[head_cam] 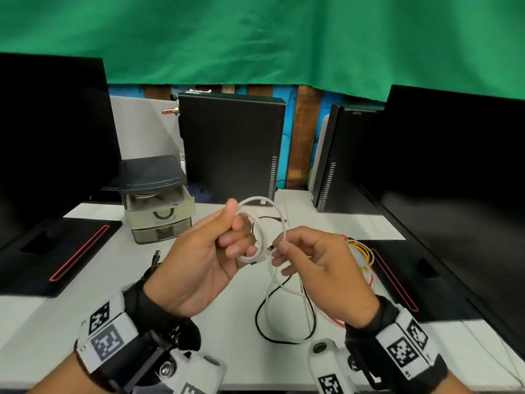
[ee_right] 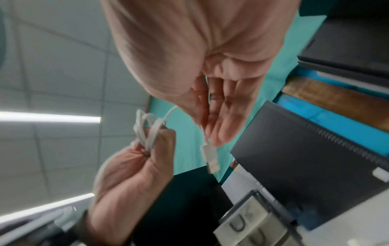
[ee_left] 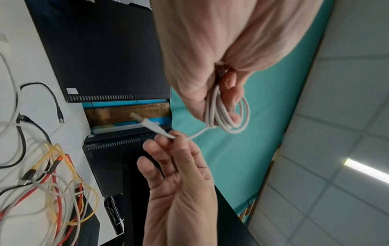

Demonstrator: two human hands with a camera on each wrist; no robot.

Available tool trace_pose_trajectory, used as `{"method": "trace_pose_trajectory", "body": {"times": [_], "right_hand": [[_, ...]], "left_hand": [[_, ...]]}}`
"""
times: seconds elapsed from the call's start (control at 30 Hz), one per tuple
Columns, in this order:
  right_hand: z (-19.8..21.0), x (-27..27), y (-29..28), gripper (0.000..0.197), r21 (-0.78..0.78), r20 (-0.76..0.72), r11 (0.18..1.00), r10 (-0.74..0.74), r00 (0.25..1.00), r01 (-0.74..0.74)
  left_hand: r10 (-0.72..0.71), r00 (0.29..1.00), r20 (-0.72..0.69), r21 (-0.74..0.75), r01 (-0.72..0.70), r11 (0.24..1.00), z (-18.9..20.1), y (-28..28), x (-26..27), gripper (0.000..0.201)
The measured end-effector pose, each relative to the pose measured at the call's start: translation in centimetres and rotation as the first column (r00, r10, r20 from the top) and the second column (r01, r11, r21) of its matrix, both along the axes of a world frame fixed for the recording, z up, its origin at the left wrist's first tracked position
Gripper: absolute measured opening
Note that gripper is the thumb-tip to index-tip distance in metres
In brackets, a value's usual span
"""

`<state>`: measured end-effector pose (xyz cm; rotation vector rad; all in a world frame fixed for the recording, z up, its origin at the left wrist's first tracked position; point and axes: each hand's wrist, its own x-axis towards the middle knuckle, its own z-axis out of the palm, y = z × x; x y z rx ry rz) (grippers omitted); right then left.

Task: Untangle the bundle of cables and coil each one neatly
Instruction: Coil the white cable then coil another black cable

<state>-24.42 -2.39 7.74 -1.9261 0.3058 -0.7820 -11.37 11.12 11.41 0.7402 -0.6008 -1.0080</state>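
My left hand grips a white cable wound into a small coil held above the table, the loops running through thumb and curled fingers. My right hand pinches the same cable's loose end just behind its white USB plug, close beside the coil. In the left wrist view the coil hangs from the left hand, and a short length runs to the right hand. The right wrist view, which is blurred, shows the plug sticking out below the right hand's fingers.
A tangle of yellow, red, white and black cables lies on the white table under and right of my hands, with a black loop nearer me. A small drawer unit, two computer towers and monitors stand behind and at both sides.
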Motion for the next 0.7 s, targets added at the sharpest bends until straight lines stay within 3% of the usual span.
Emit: {"method": "trace_pose_trajectory", "body": {"times": [0.1, 0.23, 0.43, 0.53, 0.7], "right_hand": [[0.7, 0.1, 0.4, 0.015, 0.203, 0.097, 0.978, 0.030, 0.995, -0.050], [0.9, 0.4, 0.7, 0.015, 0.324, 0.197, 0.946, -0.060, 0.979, -0.008], [0.7, 0.7, 1.3, 0.015, 0.399, 0.252, 0.917, -0.119, 0.960, 0.009], [0.8, 0.7, 1.5, 0.014, 0.463, 0.258, 0.884, -0.064, 0.964, -0.065], [0.6, 0.7, 1.9, 0.011, 0.616, 0.275, 0.732, 0.146, 0.950, -0.291]], "left_hand": [[0.033, 0.997, -0.063, 0.016, -0.032, 0.999, -0.2, -0.3, 0.5, 0.033], [-0.051, 0.995, -0.080, 0.013, 0.052, 0.999, -1.3, -0.5, 0.8, 0.036], [-0.002, 0.980, 0.197, 0.070, -0.012, 0.997, -1.4, -0.2, 1.1, 0.040], [-0.031, 0.971, 0.237, 0.049, 0.020, 0.999, -1.3, 0.0, 0.9, 0.041], [0.004, 0.973, 0.231, 0.065, -0.020, 0.998, -2.1, -0.5, 0.2, 0.042]]}}
